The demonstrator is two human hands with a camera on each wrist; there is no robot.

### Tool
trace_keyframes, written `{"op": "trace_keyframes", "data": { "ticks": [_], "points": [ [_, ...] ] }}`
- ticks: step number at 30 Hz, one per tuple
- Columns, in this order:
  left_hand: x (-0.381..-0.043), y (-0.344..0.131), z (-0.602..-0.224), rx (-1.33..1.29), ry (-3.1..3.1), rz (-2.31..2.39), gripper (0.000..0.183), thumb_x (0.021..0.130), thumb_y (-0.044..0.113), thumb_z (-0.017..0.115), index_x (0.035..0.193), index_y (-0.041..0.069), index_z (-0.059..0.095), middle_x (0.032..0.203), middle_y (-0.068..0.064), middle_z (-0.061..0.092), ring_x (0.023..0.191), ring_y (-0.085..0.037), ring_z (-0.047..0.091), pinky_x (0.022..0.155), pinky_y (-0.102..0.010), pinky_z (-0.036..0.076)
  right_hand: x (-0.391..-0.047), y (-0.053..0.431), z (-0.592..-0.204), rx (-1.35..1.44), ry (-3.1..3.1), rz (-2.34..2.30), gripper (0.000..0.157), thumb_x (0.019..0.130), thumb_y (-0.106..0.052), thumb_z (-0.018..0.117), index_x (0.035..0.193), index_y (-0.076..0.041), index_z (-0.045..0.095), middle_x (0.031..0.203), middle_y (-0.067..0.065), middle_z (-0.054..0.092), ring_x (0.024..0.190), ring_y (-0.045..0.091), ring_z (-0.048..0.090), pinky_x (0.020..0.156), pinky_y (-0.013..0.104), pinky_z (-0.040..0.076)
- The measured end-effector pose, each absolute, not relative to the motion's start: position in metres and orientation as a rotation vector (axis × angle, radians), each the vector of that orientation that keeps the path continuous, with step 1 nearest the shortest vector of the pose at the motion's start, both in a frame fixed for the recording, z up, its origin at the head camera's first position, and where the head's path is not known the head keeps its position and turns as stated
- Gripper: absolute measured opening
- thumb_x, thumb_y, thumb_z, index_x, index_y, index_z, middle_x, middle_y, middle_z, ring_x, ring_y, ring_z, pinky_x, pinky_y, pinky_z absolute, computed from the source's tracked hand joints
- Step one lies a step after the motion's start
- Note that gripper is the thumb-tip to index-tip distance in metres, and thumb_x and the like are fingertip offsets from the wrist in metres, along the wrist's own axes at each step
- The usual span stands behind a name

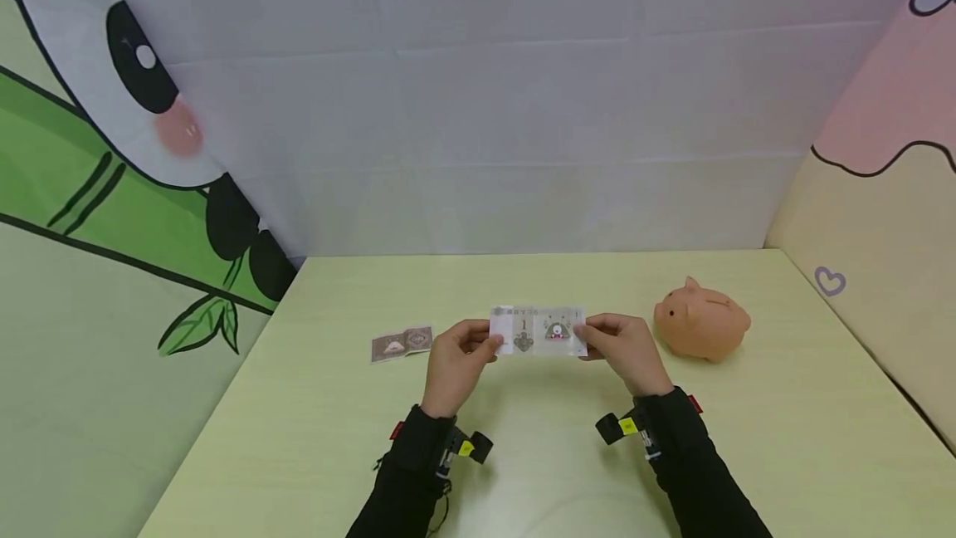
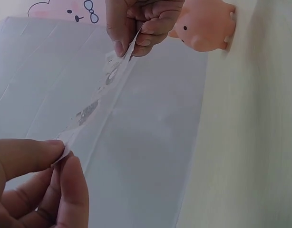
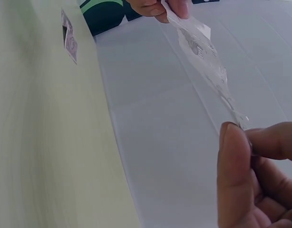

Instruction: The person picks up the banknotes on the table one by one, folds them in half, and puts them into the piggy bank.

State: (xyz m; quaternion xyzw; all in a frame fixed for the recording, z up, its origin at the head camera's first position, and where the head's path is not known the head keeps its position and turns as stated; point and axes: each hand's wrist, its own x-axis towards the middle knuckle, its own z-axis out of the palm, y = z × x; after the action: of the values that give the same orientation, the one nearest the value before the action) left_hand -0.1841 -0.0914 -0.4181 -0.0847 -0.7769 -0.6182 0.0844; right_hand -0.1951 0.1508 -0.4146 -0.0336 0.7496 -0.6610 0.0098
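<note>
A pale banknote (image 1: 539, 331) with a "1" and a small figure printed on it is stretched between both hands above the table. My left hand (image 1: 457, 364) pinches its left end between thumb and fingers. The right end is pinched by my right hand (image 1: 626, 349). Seen nearly edge-on in the left wrist view, the banknote (image 2: 96, 107) looks slightly wavy. A second, brownish-purple banknote (image 1: 402, 344), with a crease across it, lies on the table left of my left hand. Right of my right hand stands an orange piggy bank (image 1: 700, 320) with a slot on its back.
The light yellow-green table (image 1: 553, 471) reaches back to a white cloth backdrop (image 1: 508, 123). Printed cartoon panels flank it, a green one (image 1: 134, 181) on the left and a pink and cream one (image 1: 881, 214) on the right.
</note>
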Motion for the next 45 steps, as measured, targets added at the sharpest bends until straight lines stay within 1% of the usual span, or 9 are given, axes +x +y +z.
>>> {"op": "trace_keyframes", "data": {
  "ticks": [7, 11, 15, 21, 26, 28, 33, 35, 45],
  "points": [
    [-0.168, -0.090, -0.391, -0.252, -2.323, -1.825, 0.020, 0.085, 0.002, 0.064, 0.103, -0.007, 0.062, 0.090, -0.020, 0.063, 0.075, -0.030, 0.062, 0.065, -0.028, 0.055, -0.196, 0.148, -0.414, -0.040, 2.394, -2.056, 0.025, 0.086, -0.014, 0.066, 0.102, 0.005, 0.067, 0.097, 0.016, 0.064, 0.073, 0.022, 0.063, 0.066, 0.029, 0.055],
    [-0.162, -0.089, -0.384, -0.310, -2.293, -1.805, 0.018, 0.086, 0.000, 0.062, 0.102, -0.008, 0.062, 0.089, -0.022, 0.062, 0.074, -0.031, 0.061, 0.066, -0.030, 0.055, -0.196, 0.147, -0.416, -0.035, 2.410, -2.065, 0.027, 0.086, -0.018, 0.067, 0.101, 0.004, 0.067, 0.095, 0.016, 0.063, 0.074, 0.023, 0.063, 0.066, 0.028, 0.055],
    [-0.167, -0.091, -0.393, -0.312, -2.275, -1.800, 0.016, 0.087, 0.003, 0.062, 0.101, -0.004, 0.063, 0.088, -0.018, 0.063, 0.074, -0.028, 0.061, 0.066, -0.033, 0.054, -0.194, 0.146, -0.416, -0.055, 2.419, -2.087, 0.027, 0.086, -0.019, 0.067, 0.099, 0.004, 0.067, 0.091, 0.016, 0.062, 0.072, 0.023, 0.062, 0.067, 0.029, 0.055],
    [-0.176, -0.091, -0.408, -0.302, -2.239, -1.776, 0.017, 0.085, 0.015, 0.067, 0.097, 0.003, 0.065, 0.086, -0.011, 0.065, 0.070, -0.022, 0.061, 0.062, -0.029, 0.053, -0.191, 0.142, -0.413, -0.061, 2.434, -2.104, 0.025, 0.086, -0.017, 0.067, 0.099, 0.004, 0.067, 0.094, 0.017, 0.063, 0.072, 0.023, 0.063, 0.066, 0.029, 0.055],
    [-0.173, -0.085, -0.409, -0.422, -2.160, -1.715, 0.015, 0.087, 0.019, 0.066, 0.095, 0.007, 0.064, 0.083, -0.006, 0.064, 0.068, -0.017, 0.059, 0.059, -0.030, 0.053, -0.189, 0.138, -0.410, -0.060, 2.419, -2.140, 0.025, 0.085, -0.016, 0.067, 0.099, 0.005, 0.067, 0.095, 0.018, 0.064, 0.072, 0.022, 0.064, 0.066, 0.030, 0.056],
    [-0.184, -0.085, -0.434, -0.525, -2.094, -1.686, 0.015, 0.089, 0.019, 0.063, 0.098, 0.007, 0.064, 0.085, -0.005, 0.063, 0.071, -0.015, 0.059, 0.062, -0.029, 0.052, -0.187, 0.136, -0.410, -0.067, 2.418, -2.154, 0.025, 0.085, -0.017, 0.067, 0.099, 0.004, 0.067, 0.094, 0.018, 0.064, 0.070, 0.022, 0.064, 0.066, 0.031, 0.056],
    [-0.182, -0.080, -0.434, -0.586, -2.089, -1.639, 0.016, 0.090, 0.021, 0.061, 0.098, 0.008, 0.064, 0.084, -0.004, 0.063, 0.071, -0.014, 0.059, 0.062, -0.028, 0.051, -0.185, 0.130, -0.407, -0.084, 2.412, -2.180, 0.024, 0.085, -0.017, 0.068, 0.098, 0.004, 0.068, 0.094, 0.018, 0.063, 0.069, 0.023, 0.063, 0.066, 0.031, 0.056],
    [-0.168, -0.077, -0.408, -0.517, -2.162, -1.634, 0.014, 0.089, 0.022, 0.063, 0.095, 0.010, 0.065, 0.081, -0.003, 0.063, 0.068, -0.014, 0.059, 0.060, -0.028, 0.052, -0.184, 0.127, -0.405, -0.082, 2.413, -2.180, 0.024, 0.085, -0.017, 0.068, 0.098, 0.003, 0.068, 0.094, 0.018, 0.063, 0.069, 0.024, 0.063, 0.065, 0.031, 0.056],
    [-0.145, -0.060, -0.377, -0.505, -2.233, -1.548, 0.008, 0.086, 0.004, 0.064, 0.091, -0.002, 0.065, 0.081, -0.012, 0.063, 0.069, -0.021, 0.058, 0.062, -0.029, 0.051, -0.179, 0.116, -0.404, -0.099, 2.406, -2.169, 0.021, 0.084, -0.015, 0.068, 0.096, 0.002, 0.069, 0.089, 0.016, 0.065, 0.068, 0.023, 0.063, 0.065, 0.029, 0.056]
  ]
}}
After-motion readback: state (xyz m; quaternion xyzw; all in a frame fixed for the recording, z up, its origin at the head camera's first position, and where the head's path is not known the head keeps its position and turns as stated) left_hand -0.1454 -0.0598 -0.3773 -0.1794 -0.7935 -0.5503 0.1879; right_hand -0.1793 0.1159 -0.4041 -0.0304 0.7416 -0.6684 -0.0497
